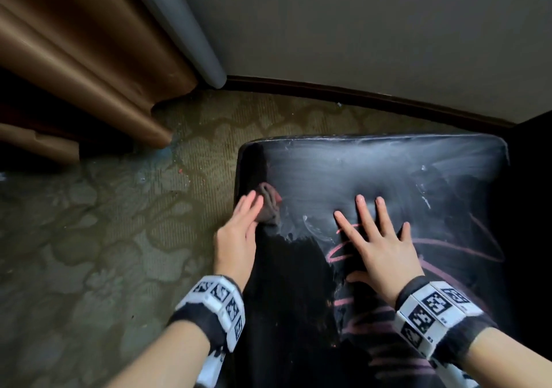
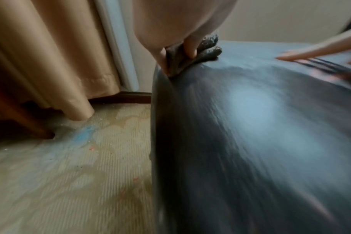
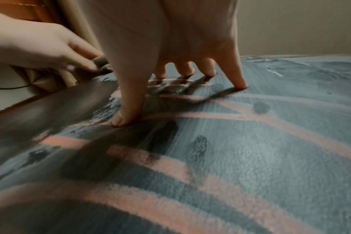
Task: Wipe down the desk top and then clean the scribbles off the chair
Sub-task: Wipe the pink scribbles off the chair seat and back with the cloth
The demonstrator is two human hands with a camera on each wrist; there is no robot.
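My left hand (image 1: 236,238) pinches the bunched cloth (image 1: 269,205) at the left edge of the chair seat (image 1: 388,166). My right hand (image 1: 379,244) presses spread fingers on the pink scribbles (image 1: 448,242) nearer me. Risk: a chalk-laden cloth may just smear the haze. No containers in sight.

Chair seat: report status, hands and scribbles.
Left hand holds grey cloth at seat's left edge. Right hand pressed flat on chair seat. Pink scribbles remain. Nothing blocking.

R hand (image 3: 170,47) fingers (image 3: 126,114) spread on chair seat (image 3: 270,158), pink scribbles (image 3: 200,116) under.
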